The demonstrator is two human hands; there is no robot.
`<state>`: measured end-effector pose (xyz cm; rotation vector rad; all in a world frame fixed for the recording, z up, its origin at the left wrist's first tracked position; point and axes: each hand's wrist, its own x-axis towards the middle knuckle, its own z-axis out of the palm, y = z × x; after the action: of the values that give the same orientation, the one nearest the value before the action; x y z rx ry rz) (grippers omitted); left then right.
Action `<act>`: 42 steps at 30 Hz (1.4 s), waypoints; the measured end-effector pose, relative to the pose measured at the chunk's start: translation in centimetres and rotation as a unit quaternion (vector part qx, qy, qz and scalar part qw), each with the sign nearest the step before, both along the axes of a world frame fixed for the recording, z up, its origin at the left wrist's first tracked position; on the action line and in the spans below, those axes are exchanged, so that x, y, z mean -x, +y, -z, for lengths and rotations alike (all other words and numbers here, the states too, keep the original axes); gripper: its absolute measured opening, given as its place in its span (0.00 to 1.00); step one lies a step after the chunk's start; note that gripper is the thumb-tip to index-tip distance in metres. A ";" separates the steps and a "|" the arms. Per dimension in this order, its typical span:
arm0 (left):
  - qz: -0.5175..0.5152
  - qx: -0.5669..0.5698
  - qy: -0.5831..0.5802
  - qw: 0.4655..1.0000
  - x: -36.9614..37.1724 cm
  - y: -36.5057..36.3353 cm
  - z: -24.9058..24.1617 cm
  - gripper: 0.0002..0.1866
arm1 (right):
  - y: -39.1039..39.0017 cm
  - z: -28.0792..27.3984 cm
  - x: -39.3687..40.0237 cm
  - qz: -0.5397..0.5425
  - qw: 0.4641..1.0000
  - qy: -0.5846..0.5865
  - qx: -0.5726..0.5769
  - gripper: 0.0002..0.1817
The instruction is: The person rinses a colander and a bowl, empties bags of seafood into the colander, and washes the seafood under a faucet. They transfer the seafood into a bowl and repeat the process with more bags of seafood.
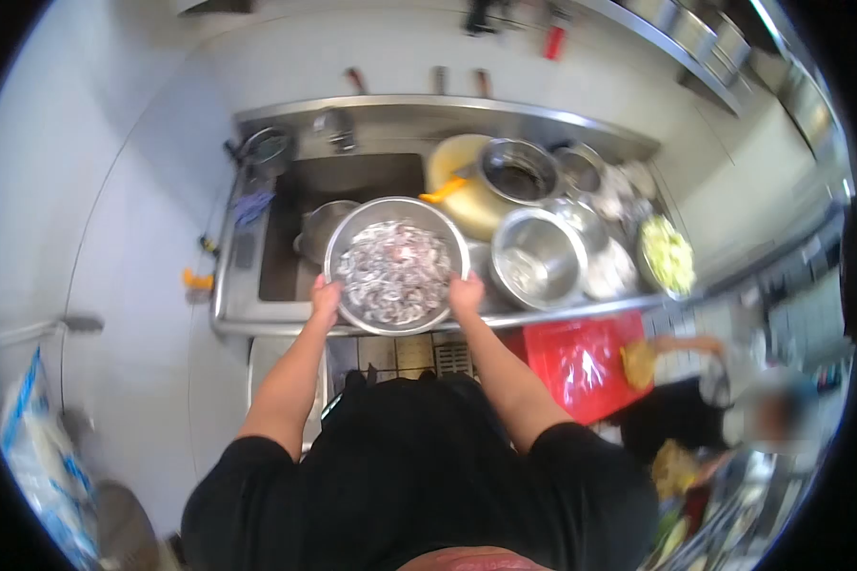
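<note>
Between my two hands is a wide steel bowl, filled with pale and dark pinkish pieces that look like cut squid, too blurred to be sure. My left hand grips its left rim, and my right hand grips the right rim. The bowl is over the front edge of the steel sink, covering part of the basin. Behind its left side a metal pot stands in the basin. Just right of my right hand is another steel bowl with a little at its bottom.
A round yellowish board with an orange-handled tool lies behind. Steel pots and a bowl of chopped pale-green vegetable crowd the counter's right. A co-worker wearing yellowish gloves is at a red tub on the right.
</note>
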<state>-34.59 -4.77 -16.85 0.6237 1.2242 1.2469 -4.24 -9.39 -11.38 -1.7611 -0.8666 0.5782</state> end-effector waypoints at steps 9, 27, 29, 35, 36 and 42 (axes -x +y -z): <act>0.029 -0.011 0.011 0.999 0.2 -0.7 -1.7 0.31 | 0.7 0.6 -0.6 0.016 0.998 0.035 0.041 0.16; 0.009 0.018 0.070 0.997 -0.6 -0.9 -3.8 0.26 | -0.3 -1.3 -1.2 0.015 0.993 0.099 0.062 0.14; -0.006 0.027 0.064 0.998 -0.5 -0.8 -3.6 0.26 | -0.2 -1.5 -1.4 0.010 0.994 0.093 0.062 0.14; -0.053 0.087 0.070 0.992 -1.1 -1.3 -4.1 0.30 | 1.2 1.2 -1.3 -0.016 0.991 0.122 0.056 0.13; 0.010 0.034 0.028 0.999 2.1 -0.1 0.3 0.36 | 0.9 -0.4 -1.5 -0.029 0.988 0.143 0.048 0.11; -0.094 0.033 0.035 0.994 -2.1 -1.9 -4.3 0.23 | 1.2 -1.5 -1.8 -0.053 0.994 0.093 0.023 0.12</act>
<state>-32.50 -6.68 -12.57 0.5159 1.4035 1.3440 -2.47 -8.14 -9.88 -1.6781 -0.8255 0.8245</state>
